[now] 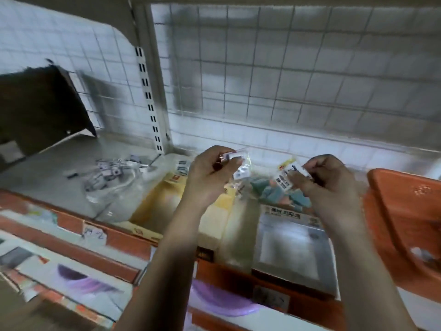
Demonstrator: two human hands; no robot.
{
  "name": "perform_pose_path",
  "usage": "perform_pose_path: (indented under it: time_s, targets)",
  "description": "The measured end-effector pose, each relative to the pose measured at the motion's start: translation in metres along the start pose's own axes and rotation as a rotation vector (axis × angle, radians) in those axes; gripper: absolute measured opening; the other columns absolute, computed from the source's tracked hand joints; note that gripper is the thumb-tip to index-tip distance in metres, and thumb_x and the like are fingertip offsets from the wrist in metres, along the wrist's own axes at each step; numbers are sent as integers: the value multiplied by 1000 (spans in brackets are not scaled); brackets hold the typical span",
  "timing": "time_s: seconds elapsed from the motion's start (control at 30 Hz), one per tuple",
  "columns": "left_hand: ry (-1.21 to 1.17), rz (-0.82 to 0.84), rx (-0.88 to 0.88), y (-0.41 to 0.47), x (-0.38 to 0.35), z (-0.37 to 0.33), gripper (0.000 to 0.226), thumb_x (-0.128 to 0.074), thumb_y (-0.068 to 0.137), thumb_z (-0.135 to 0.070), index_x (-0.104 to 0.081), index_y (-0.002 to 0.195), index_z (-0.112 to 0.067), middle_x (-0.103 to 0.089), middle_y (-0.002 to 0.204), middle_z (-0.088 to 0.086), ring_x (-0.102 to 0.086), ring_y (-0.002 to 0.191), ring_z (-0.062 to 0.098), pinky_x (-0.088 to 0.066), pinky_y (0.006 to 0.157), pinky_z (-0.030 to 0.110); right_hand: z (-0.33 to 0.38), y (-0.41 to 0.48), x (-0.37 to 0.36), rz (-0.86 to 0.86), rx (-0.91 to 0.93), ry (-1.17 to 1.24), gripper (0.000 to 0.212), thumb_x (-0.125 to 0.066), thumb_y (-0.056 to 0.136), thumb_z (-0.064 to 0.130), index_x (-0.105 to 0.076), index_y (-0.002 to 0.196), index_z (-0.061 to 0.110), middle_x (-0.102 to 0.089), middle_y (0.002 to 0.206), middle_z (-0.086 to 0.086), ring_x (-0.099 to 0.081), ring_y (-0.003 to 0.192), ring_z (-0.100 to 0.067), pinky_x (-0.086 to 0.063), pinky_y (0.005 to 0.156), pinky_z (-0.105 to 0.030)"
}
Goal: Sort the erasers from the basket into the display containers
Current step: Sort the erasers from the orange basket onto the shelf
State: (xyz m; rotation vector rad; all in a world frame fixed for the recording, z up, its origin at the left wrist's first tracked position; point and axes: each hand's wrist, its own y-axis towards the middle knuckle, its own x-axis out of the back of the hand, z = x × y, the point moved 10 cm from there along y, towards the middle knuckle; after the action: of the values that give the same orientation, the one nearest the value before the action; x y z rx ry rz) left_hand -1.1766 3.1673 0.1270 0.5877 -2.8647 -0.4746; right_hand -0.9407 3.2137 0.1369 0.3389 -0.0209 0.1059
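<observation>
My left hand [212,170] grips a small clear packet of erasers [239,163] above a yellow display box [167,199] on the shelf. My right hand [331,180] pinches another eraser packet with a white printed label [290,175] over a clear display container [293,244] that holds blue and pink erasers [274,192]. The orange basket [405,223] stands at the right, beside my right hand; little of its inside shows. The picture is blurred.
A clear plastic bag with several small grey items [112,177] lies on the grey shelf to the left. A dark board [40,108] leans at the far left. A wire grid back panel [286,68] rises behind. Orange shelf edges with price labels [95,235] run below.
</observation>
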Motion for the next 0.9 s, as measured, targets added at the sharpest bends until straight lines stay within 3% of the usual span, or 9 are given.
perform_pose_path:
  time_s: [0.07,0.23,0.37,0.43,0.5,0.57,0.63,0.8,0.9]
  targets:
    - [94,-57,0,10,44,10,7,-71,83,-25,-67,87,-21,-63,66,3,-57,57,12,-43,57,28,-5,0,-26,8,-10,-8,31,-79,76,5,-56,75,25,-64,77,-24,-58,69,-40,-43,59,-41]
    - [355,-88,6,53,124,10,9,-75,83,-21,-67,89,-19,-66,74,-1,-59,57,11,-42,56,26,-20,1,-70,-5,-57,-60,28,-80,76,11,-56,74,26,-66,77,-21,-55,66,-36,-44,62,-50]
    - [666,151,22,103,129,0,17,-77,82,-20,-67,95,-15,-66,93,1,-62,65,11,-49,60,24,-19,5,-89,-53,-52,-83,28,-79,77,7,-57,74,24,-66,80,-25,-59,76,-51,-48,64,-54]
    - [805,339,48,119,119,11,20,-75,84,-19,-66,100,-12,-67,97,2,-64,61,8,-47,50,19,-19,6,-98,-68,-52,-91,29,-78,77,5,-57,73,25,-69,78,-20,-61,78,-50,-47,64,-51]
    - [888,525,95,127,110,34,24,-74,85,-17,-63,105,-10,-66,101,3,-68,63,12,-54,58,24,-22,4,-105,-76,-55,-94,29,-78,77,4,-57,74,25,-71,77,-15,-63,77,-47,-46,66,-50]
    - [870,654,169,133,105,62,26,-75,84,-15,-62,106,-8,-66,104,9,-72,75,20,-58,80,39,-25,2,-109,-85,-56,-96,29,-77,78,3,-57,75,24,-71,75,-12,-63,77,-47,-45,66,-49]
    - [813,719,237,139,101,85,25,-75,84,-13,-62,104,-7,-67,105,13,-72,82,25,-58,86,42,-27,1,-110,-98,-57,-101,29,-77,78,3,-57,75,23,-70,75,-13,-63,77,-48,-43,66,-47]
    - [781,865,367,145,98,127,25,-74,85,-15,-65,106,-4,-70,97,7,-70,68,12,-56,77,25,-25,-2,-110,-129,-59,-130,31,-75,78,-2,-56,77,22,-71,72,-8,-62,69,-37,-44,67,-48]
    - [829,963,342,141,92,140,17,-75,85,-20,-68,99,-15,-65,93,-2,-64,83,16,-53,72,22,-22,4,-114,-125,-79,-155,26,-77,78,1,-56,82,15,-68,69,-13,-53,63,-31,-41,64,-43]
